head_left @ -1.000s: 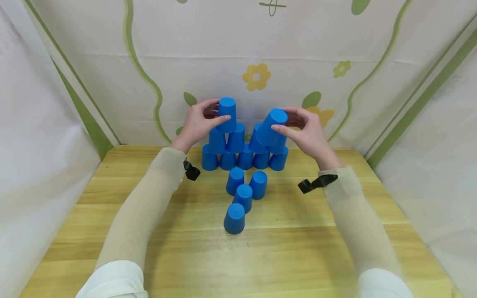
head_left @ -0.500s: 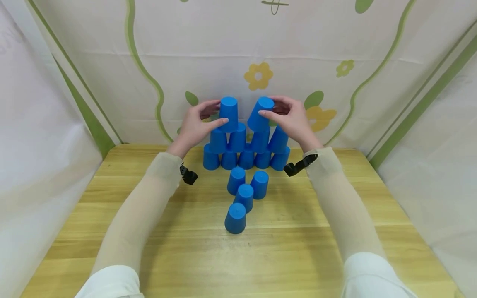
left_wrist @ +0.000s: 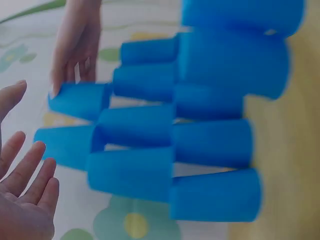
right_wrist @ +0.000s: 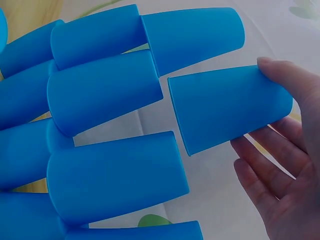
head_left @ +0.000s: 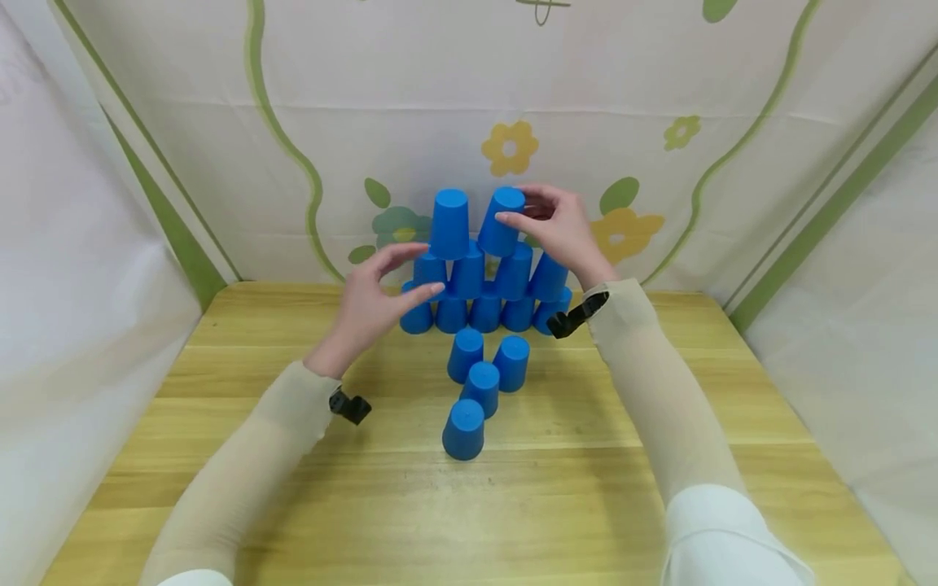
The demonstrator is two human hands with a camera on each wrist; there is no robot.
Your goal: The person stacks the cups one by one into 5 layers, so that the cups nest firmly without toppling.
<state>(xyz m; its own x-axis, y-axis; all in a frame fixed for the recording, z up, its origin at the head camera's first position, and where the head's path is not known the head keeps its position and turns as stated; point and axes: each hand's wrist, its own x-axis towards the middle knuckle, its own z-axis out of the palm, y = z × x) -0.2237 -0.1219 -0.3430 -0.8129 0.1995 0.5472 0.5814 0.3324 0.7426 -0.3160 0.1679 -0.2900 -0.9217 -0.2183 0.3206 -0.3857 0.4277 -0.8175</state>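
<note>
My right hand pinches an upside-down blue cup between thumb and fingers. That cup is slightly tilted, and in the right wrist view a small gap parts its rim from the cups below. Beside it, another blue cup stands upside down on the second tier, with nothing holding it. My left hand is left of the stack, thumb and fingers spread apart and holding nothing. Under these cups are a second-tier row of blue cups and a bottom row on the table.
Several more upside-down blue cups stand loose in front of the stack, the nearest one closest to me. The wooden table ends at a patterned cloth close behind the stack. White cloth walls flank both sides.
My left hand has let go of its cup, which stays on the second tier, and moved down and left. The right hand has brought its cup leftward and up, close beside that one.
</note>
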